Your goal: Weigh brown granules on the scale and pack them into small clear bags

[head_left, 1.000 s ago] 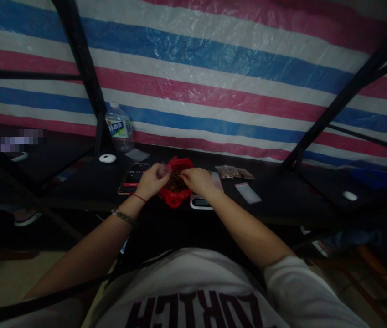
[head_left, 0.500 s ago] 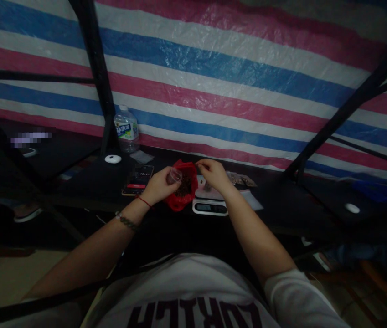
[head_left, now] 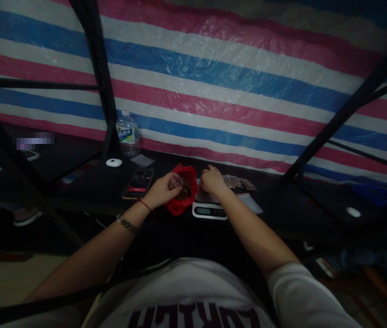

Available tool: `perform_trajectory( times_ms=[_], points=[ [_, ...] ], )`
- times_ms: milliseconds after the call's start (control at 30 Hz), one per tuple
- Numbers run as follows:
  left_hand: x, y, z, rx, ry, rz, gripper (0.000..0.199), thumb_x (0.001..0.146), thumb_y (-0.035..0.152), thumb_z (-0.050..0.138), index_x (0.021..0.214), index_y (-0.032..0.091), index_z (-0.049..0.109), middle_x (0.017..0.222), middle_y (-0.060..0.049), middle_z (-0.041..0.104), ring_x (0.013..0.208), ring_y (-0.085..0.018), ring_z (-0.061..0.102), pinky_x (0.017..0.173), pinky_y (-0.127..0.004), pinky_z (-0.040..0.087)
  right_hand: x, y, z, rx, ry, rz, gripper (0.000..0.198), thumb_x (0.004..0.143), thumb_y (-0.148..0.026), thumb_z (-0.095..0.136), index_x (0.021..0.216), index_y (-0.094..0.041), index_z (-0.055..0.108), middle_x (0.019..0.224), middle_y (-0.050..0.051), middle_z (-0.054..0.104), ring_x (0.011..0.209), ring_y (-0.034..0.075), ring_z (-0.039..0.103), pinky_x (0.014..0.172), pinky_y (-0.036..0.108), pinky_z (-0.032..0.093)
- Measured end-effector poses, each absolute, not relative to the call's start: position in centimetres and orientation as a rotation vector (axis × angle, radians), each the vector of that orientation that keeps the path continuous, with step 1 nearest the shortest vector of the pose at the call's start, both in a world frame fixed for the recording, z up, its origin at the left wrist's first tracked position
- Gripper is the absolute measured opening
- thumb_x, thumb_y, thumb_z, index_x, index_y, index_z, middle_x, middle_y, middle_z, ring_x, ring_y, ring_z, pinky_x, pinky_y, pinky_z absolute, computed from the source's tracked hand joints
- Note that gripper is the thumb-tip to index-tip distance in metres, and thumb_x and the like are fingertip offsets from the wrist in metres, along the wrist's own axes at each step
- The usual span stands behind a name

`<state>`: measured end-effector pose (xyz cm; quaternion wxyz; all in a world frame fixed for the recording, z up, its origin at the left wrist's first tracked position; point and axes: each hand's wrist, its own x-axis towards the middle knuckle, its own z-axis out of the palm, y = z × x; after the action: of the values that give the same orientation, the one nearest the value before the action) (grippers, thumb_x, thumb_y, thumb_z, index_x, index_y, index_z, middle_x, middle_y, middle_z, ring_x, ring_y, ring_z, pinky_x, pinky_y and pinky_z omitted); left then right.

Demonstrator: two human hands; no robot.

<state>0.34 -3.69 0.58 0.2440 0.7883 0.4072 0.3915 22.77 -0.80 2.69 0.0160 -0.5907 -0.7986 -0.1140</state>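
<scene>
My left hand (head_left: pixel 162 189) is closed around a small clear plastic cup (head_left: pixel 176 181), tilted over the left side of an open red bag (head_left: pixel 191 173). Small brown pieces (head_left: pixel 186 187) lie inside the bag. Just right of it stands a white digital scale (head_left: pixel 210 217) with a lit display at its front. Over the scale's plate, my right hand (head_left: pixel 212 181) has its fingers bent down and drawn together. Its fingertips are mostly hidden, so whatever they hold does not show.
Small clear packets of brown pieces (head_left: pixel 236 182) and a flat clear bag (head_left: pixel 250 203) lie right of the scale. To the left are a phone (head_left: pixel 138 183), a white oval object (head_left: pixel 114 162), more clear bags (head_left: pixel 142 160) and a plastic bottle (head_left: pixel 128 134). Dark metal posts (head_left: pixel 102 86) flank the table.
My right hand has come down from the bag's right edge onto the scale's plate, its fingers curling. My left hand keeps the cup over the red bag.
</scene>
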Motion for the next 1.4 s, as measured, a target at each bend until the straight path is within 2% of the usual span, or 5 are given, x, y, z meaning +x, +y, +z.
perform_trajectory(
  times_ms=[400,667,933,1267,1400],
  points=[
    [0.0,-3.0,0.0,2.102,1.263,1.130,0.039,0.072,0.043,0.063,0.103,0.020,0.056,0.091,-0.002,0.066,0.080,-0.019,0.064,0.072,-0.029,0.049,19.0,-2.0,4.7,-1.271,-2.528,-0.151,0.019,0.085,-0.022,0.055,0.088,-0.016,0.072,0.093,0.008,0.067,0.095,0.021,0.055,0.093,0.036,0.035],
    [0.0,-3.5,0.4,2.082,1.308,1.203,0.047,0.071,0.048,0.064,0.109,0.021,0.054,0.094,-0.002,0.067,0.081,-0.019,0.063,0.072,-0.029,0.048,22.1,-1.8,4.9,-1.136,-1.927,0.043,0.019,0.085,-0.024,0.053,0.097,-0.017,0.066,0.095,0.007,0.065,0.093,0.019,0.058,0.085,0.034,0.045],
    [0.3,-3.0,-0.1,2.179,1.257,1.280,0.037,0.072,0.046,0.064,0.097,0.018,0.060,0.095,-0.005,0.066,0.085,-0.020,0.062,0.079,-0.032,0.048,29.0,-1.6,-0.1,-1.501,-1.835,0.286,0.080,0.061,-0.037,0.078,0.131,-0.017,0.047,0.115,0.013,0.062,0.103,0.025,0.060,0.090,0.040,0.046],
    [0.7,-3.0,-0.7,2.172,1.290,1.219,0.045,0.069,0.047,0.068,0.102,0.018,0.062,0.100,-0.007,0.067,0.090,-0.023,0.063,0.083,-0.036,0.050,28.8,-1.7,-1.5,-1.524,-1.881,0.367,0.026,0.067,-0.026,0.072,0.092,-0.017,0.068,0.094,0.007,0.071,0.087,0.021,0.066,0.083,0.035,0.049],
    [1.0,-3.6,-0.3,2.150,1.255,1.188,0.045,0.070,0.047,0.067,0.105,0.018,0.061,0.098,-0.007,0.068,0.087,-0.021,0.065,0.081,-0.034,0.051,27.3,-2.4,-1.0,-1.417,-1.810,0.512,0.028,0.069,-0.023,0.069,0.096,-0.018,0.067,0.094,0.005,0.071,0.087,0.018,0.066,0.083,0.034,0.050]
  ],
)
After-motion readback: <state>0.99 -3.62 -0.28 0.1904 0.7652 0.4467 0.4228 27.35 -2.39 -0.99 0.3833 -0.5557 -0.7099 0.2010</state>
